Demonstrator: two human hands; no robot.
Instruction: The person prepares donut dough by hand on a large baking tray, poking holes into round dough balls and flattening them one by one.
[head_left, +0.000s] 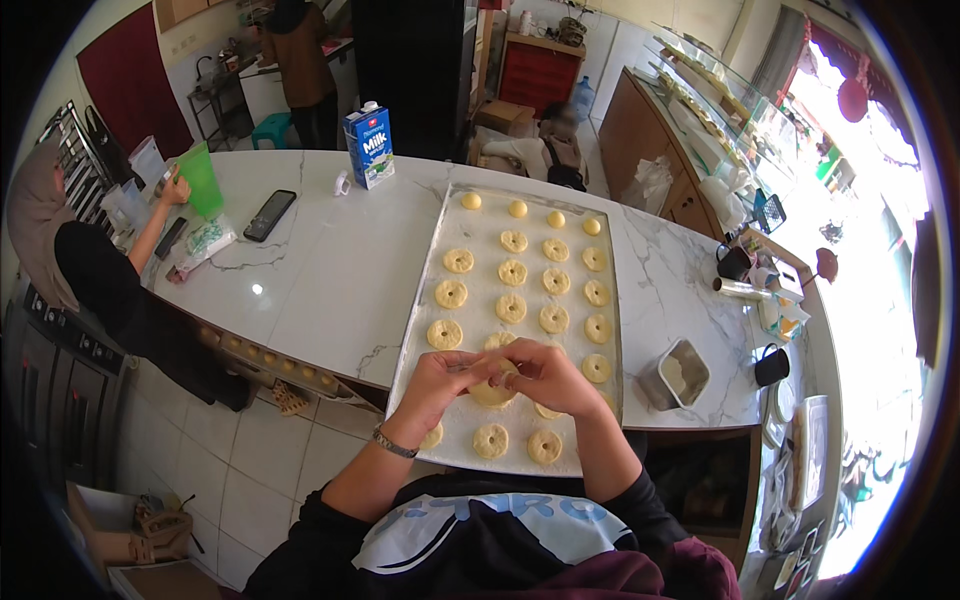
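Observation:
A large baking tray (480, 290) lies in front of me with rows of pale dough rings (511, 308) on it. Several round dough balls (556, 219) without holes sit along its far edge. Over the near half of the tray, my left hand (445, 385) and my right hand (552, 376) meet with bent fingers. Both are closed on a dough ring (491, 394), partly hidden by the fingers. Below them, more dough rings (491, 441) lie near the tray's front edge.
Right of the tray stand a metal tin (657, 390) and a black mug (772, 367). A milk carton (371, 150) and a phone (270, 216) are on the marble counter (320, 270). At left, a person's hand (177, 187) touches a green jug (203, 182).

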